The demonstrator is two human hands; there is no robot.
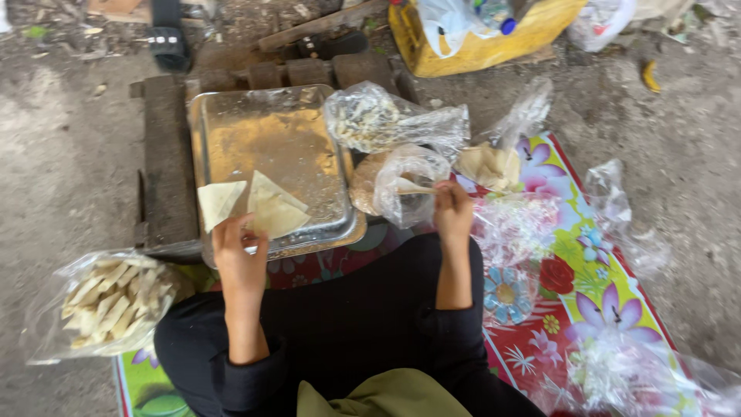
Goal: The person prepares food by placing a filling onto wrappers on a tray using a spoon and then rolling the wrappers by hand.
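My left hand (239, 247) pinches a pale triangular dough wrapper (273, 208) lying on a square metal tray (231, 127). A second wrapper (218, 202) lies just left of it on the tray's edge. My right hand (452, 210) grips a thin wrapper sheet at the mouth of a clear plastic bag (405, 181) that holds a round stack of wrappers. Both forearms reach out over my black-clad knees.
The tray rests on a low dark wooden stand (166, 162). A bag of folded pastries (104, 301) lies at left. Further clear bags (386, 116), one with more wrappers (494, 162), sit beyond my right hand. A floral mat (587, 278) covers the ground; a yellow container (482, 42) stands behind.
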